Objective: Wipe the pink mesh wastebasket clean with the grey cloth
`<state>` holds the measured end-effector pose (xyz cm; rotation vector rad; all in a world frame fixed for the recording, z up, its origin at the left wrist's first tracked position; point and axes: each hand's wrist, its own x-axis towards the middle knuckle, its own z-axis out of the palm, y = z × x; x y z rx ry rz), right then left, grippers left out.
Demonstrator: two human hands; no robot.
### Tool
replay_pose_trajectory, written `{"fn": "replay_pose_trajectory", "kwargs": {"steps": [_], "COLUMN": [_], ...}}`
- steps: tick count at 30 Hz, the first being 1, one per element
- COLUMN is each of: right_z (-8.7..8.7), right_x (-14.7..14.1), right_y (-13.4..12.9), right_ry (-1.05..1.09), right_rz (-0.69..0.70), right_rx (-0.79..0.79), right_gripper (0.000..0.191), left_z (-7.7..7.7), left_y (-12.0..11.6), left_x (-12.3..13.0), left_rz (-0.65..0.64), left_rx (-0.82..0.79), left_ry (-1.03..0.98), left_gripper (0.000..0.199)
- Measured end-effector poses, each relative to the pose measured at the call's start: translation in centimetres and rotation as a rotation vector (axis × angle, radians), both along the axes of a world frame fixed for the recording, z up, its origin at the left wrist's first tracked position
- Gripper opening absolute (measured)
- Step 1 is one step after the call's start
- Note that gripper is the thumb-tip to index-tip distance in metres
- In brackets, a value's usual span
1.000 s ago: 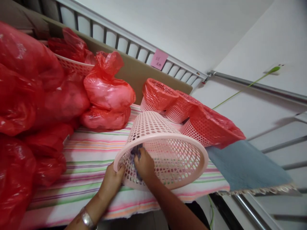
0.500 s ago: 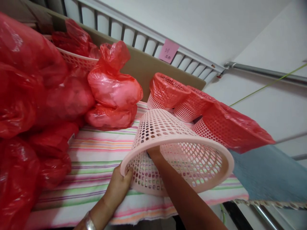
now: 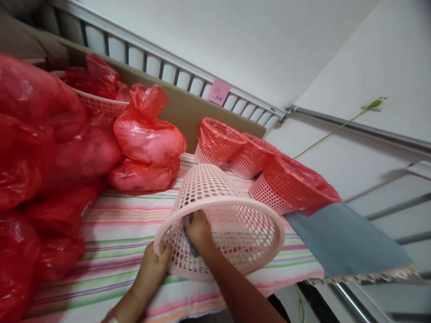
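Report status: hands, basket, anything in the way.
Left hand gripping basket by the rim. Right hand inside, holding dark cloth. Basket on its side, mouth toward camera. Nothing seen blocking right arm; bagged baskets behind.

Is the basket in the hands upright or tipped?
Tipped on its side: the pink basket lies along the striped cloth, its open mouth facing the camera.

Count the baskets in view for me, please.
5: the tipped basket in the left hand; three red-lined baskets behind it, to the right; another basket behind the red bags at left. More may be hidden.
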<state>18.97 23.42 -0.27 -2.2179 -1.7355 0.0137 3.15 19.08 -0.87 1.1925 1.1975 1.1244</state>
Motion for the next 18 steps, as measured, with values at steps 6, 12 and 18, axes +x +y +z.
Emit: {"fn": "replay_pose_trajectory", "kwargs": {"steps": [6, 12, 18], "right_z": [-0.6, 0.0, -0.6], "right_x": [-1.8, -0.7, 2.0], "right_y": [-9.7, -5.4, 4.6], "right_ry": [0.043, 0.014, 0.078], "right_rz": [0.153, 0.046, -0.042], "right_rx": [0.003, -0.003, 0.011], "right_gripper": [0.032, 0.026, 0.028], "left_z": [-0.6, -0.1, 1.2], "left_y": [0.1, 0.5, 0.6], "left_x": [0.1, 0.2, 0.1], "left_rz": [-0.105, -0.129, -0.197], "left_rx": [0.053, 0.051, 0.086], "left_ry": [0.009, 0.048, 0.02], "left_gripper": [0.035, 0.033, 0.038]}}
